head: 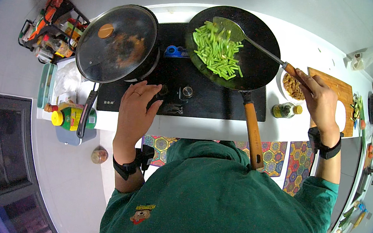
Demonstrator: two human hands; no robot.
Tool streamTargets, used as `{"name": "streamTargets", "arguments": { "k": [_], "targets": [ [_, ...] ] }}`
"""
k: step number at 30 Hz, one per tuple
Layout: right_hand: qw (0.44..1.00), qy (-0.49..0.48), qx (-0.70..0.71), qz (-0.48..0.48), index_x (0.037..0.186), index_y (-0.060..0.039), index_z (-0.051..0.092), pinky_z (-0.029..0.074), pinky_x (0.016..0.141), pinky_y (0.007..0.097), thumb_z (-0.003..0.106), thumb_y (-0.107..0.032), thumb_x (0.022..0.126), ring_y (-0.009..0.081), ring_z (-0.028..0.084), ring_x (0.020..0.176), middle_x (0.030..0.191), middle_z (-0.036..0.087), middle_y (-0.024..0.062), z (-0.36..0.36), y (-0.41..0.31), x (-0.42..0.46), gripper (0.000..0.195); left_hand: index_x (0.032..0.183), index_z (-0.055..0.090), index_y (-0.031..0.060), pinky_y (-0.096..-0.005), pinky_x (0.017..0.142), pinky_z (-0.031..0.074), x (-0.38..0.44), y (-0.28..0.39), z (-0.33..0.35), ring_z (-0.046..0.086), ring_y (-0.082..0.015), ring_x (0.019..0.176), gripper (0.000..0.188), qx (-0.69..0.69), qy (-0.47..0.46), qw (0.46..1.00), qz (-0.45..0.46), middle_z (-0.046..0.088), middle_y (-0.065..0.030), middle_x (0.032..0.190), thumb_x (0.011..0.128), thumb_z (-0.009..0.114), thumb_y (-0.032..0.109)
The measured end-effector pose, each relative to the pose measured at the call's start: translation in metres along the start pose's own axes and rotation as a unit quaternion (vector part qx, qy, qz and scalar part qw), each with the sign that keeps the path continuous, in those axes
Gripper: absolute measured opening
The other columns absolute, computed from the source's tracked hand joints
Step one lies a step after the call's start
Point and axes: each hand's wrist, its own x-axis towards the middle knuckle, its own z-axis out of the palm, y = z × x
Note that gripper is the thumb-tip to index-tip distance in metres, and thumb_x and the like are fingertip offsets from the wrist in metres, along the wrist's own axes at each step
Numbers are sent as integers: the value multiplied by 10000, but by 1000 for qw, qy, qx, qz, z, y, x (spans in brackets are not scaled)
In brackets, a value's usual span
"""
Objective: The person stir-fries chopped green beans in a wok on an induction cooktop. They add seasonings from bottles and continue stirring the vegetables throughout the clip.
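Note:
My right hand (321,97) grips the wooden handle of a metal wok spatula (264,49). The spatula's blade rests among chopped green stems (216,49) in a black wok (259,69). The wok sits on the right side of a black cooktop (220,103), its wooden handle pointing towards me. My left hand (140,107) is over the cooktop's front left edge, thumb apart and nothing held. Its fingertips are close to a dark control knob (164,90); whether they touch it I cannot tell. Another knob (187,91) shows beside it.
Left stands a pan with a glass lid (116,57), its handle overhanging the counter edge. Beyond are a condiment rack (55,28) and a green bottle (75,117). Right are a bowl of brown food (293,86), a small bottle (284,110) and a wooden cutting board (331,86).

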Motion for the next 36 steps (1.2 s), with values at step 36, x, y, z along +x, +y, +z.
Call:
{"name": "streamTargets", "arguments": {
  "k": [36],
  "targets": [
    [976,56,-138,-157,1192,-115,657,516,584,365,590,-57,847,245,618,705,811,562,76,50,-7,16,356,1194,672,93,-471,1100,360,-16,2,0,546,-316,1221,315,18,-6,1000,-16,662,-100,1166,885,656,155]
  ]
}}
